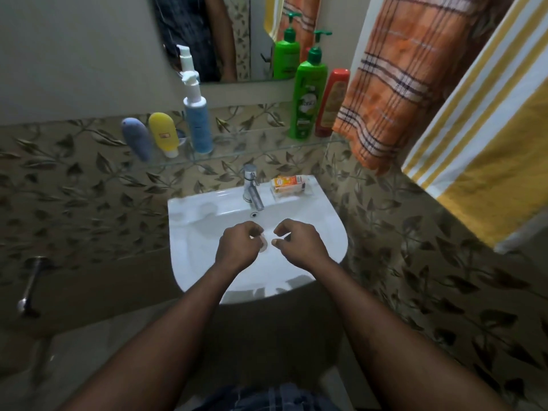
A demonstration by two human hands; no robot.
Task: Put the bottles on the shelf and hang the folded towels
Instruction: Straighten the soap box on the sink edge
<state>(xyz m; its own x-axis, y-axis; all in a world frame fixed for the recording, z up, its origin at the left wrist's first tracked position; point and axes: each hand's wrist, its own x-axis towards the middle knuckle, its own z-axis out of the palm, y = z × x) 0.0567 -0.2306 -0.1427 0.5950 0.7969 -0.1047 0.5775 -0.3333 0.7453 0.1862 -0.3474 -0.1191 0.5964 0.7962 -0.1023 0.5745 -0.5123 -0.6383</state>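
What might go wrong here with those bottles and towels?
The orange checked towel hangs right beside the red plastic bottle at the end of the glass shelf; tugging it might topple that bottle. The yellow tube stands on its small white cap beside the grey-blue tube; a nudge may tip both off.

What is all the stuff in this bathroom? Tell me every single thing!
glass shelf: 1, clear, on the wall above the sink
blue-grey tube: 1, shelf's left end
yellow tube: 1, beside it
blue pump bottle: 1, white pump, right of the tubes
green pump bottle: 1, shelf's right end
red bottle: 1, beside the green one
checked towel: 1, orange, hanging right of the shelf
striped towel: 1, yellow and white, far right
mirror: 1, above the shelf
sink: 1, white
tap: 1, silver, back of the sink
box: 1, orange, right of the tap
left hand: 1, over the basin, empty
right hand: 1, over the basin, empty
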